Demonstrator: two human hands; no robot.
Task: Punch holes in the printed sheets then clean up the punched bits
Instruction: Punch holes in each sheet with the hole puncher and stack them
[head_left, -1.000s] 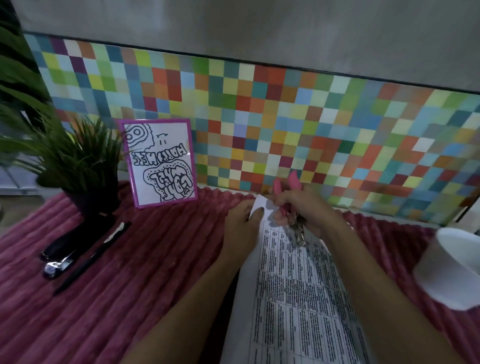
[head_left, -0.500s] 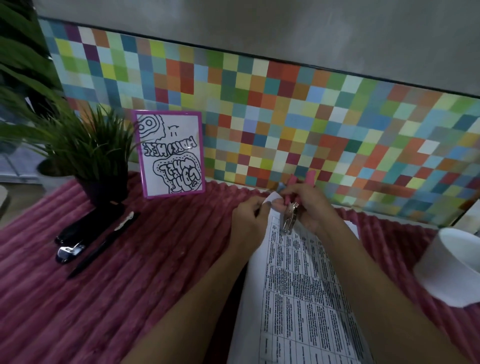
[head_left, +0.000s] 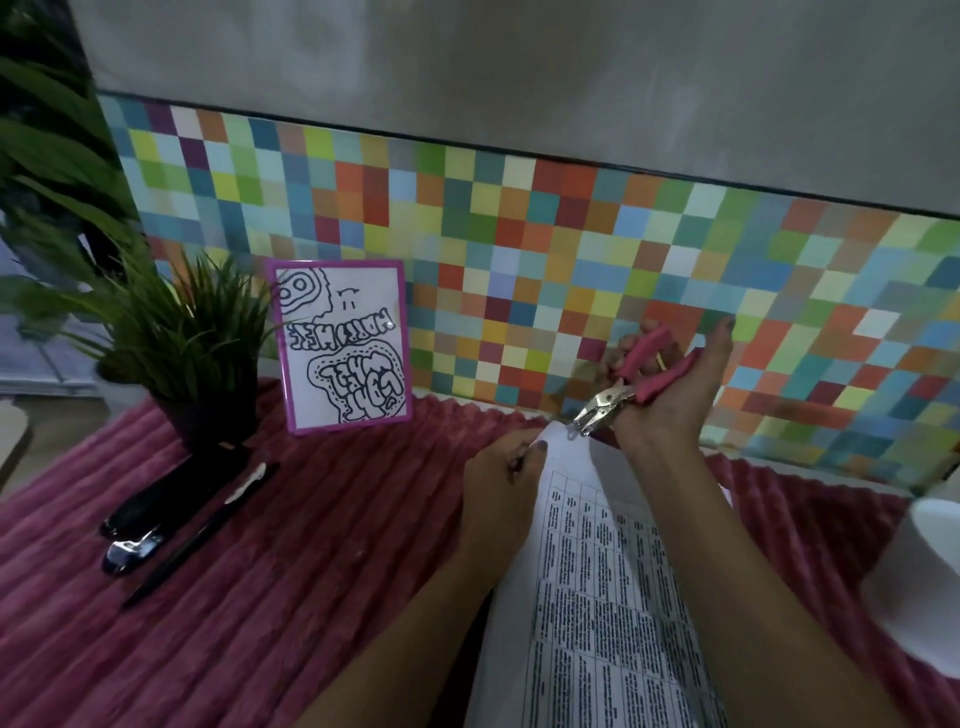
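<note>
Printed sheets (head_left: 597, 597) lie stacked on the ribbed pink cloth (head_left: 311, 571), running from the near edge up towards the tiled wall, right of centre.

At the far left a potted grass plant (head_left: 192, 338) stands at the back. A black stapler (head_left: 156, 509) and a black pen (head_left: 202, 535) lie just in front of it, well clear of the work. A purple-framed card (head_left: 343, 345) leans against the tiles.

The left hand (head_left: 501, 483) pinches the stack at its top left edge, thumb on top and fingers curled beneath. This grip should stay firm so the pages remain squared and every hole lines up.

Just to its right, the metal nose of the pink-handled hole punch (head_left: 623, 387) meets the top corner of the paper. I cannot tell whether the paper sits between the jaws.

The right hand (head_left: 670, 395) wraps the handles, which stand apart, so the squeeze looks unmade. The corner should be slid fully into the throat, keeping an even margin from both edges. One steady, complete squeeze would then cut cleanly. A half-press on several pages will likely tear or leave hanging bits.

Tilting the punch over the paper rather than the plush cloth would keep the bits easy to gather.

At the far right sits a white cup (head_left: 914, 577), probably a handy place for them.
</note>
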